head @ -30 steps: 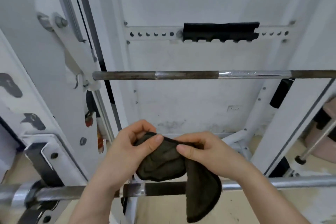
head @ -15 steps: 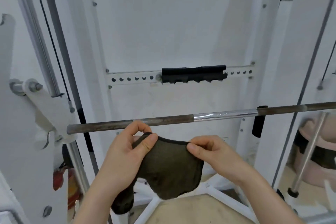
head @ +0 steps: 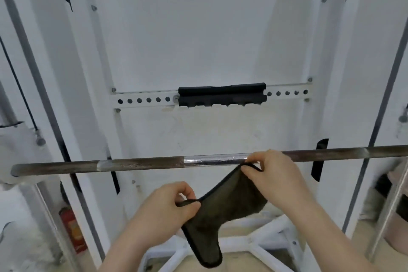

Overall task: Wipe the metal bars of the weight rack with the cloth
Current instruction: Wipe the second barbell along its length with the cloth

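A dark olive cloth [head: 229, 205] with black edging hangs stretched between both hands. My left hand [head: 167, 207] pinches its lower left corner, below the bar. My right hand [head: 273, 176] pinches the upper right corner and is raised against the horizontal metal bar [head: 141, 164]. That bar spans the view, rusty brown at both ends with a shiny chrome section [head: 214, 160] in the middle. My right hand sits at the right end of the chrome part. A loose tail of cloth dangles down toward the floor.
White rack uprights [head: 95, 95] stand left and right of the bar. A perforated white crossbar with a black pad [head: 221, 94] is fixed on the wall behind. A red extinguisher [head: 71, 229] stands low left. White base struts [head: 262, 243] lie on the floor.
The view tilted upward, so the lower barbell left the view. My right hand rose with its cloth corner to the upper bar, while my left hand dropped lower, spreading the cloth diagonally.
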Motion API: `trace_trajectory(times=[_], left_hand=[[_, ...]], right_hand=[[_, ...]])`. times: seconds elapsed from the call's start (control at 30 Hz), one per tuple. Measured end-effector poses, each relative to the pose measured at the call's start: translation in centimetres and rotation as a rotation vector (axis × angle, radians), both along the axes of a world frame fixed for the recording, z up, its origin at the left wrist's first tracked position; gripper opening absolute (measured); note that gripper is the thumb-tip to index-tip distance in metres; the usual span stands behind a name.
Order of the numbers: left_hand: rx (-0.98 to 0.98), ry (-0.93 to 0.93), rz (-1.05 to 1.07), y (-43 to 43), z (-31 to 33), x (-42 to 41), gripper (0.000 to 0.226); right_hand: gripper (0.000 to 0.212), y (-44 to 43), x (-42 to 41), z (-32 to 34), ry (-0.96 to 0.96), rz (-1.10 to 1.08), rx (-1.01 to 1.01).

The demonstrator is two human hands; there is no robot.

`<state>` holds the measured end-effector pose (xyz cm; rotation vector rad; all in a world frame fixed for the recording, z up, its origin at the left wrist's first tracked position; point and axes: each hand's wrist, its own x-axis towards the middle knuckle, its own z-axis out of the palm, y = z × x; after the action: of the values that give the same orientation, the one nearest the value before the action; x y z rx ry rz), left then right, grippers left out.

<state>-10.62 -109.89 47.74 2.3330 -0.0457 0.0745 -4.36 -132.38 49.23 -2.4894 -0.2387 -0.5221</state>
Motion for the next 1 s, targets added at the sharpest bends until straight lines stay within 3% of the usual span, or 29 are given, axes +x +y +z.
trace_trajectory(times=[0.07,0.23,0.3,0.47,0.6,0.67,0.73,0.8,0.9,1.0], left_hand=[[0.077,0.096,-0.039,-0.7,-0.7,0.4,0.011],[0.11,0.175,-0.189,-2.1,-0.6,0.9,0.008],[0.116,0.192,-0.244,-2.4,-0.5,1.2,0.005],[0.196,0.154,-0.188,-1.3,-1.1,1.8,0.004],[0.179,0.136,-0.149,0.3,-1.0,1.5,0.013],[0.109,-0.02,-0.039,1.0,-0.3,1.7,0.017],[0.075,-0.294,0.158,1.3,0.3,3.2,0.018],[0.137,-0.477,0.291,1.4,0.4,5.9,0.017],[0.387,-0.557,0.294,1.2,-0.8,9.1,0.03],[0.411,-0.632,0.252,2.4,-2.1,10.4,0.033]], right_hand=[[0.011,-0.1,1.0,-1.5,-0.024,0.006,-0.004],[0.015,3.6,1.6,-4.2,-0.233,0.132,0.575],[0.015,5.9,1.6,-4.7,-0.36,0.196,0.636],[0.021,10.7,4.5,-8.2,-0.663,0.243,0.326],[0.025,13.0,6.2,-8.9,-0.736,0.228,0.06],[0.031,13.5,6.4,-8.0,-0.676,0.196,-0.068],[0.039,13.7,6.4,-7.2,-0.596,0.168,-0.188],[0.037,13.7,6.6,-6.8,-0.586,0.136,-0.263],[0.027,12.0,7.2,-6.3,-0.624,0.063,-0.332],[0.036,7.4,8.5,-5.8,-0.591,-0.081,-0.395]])
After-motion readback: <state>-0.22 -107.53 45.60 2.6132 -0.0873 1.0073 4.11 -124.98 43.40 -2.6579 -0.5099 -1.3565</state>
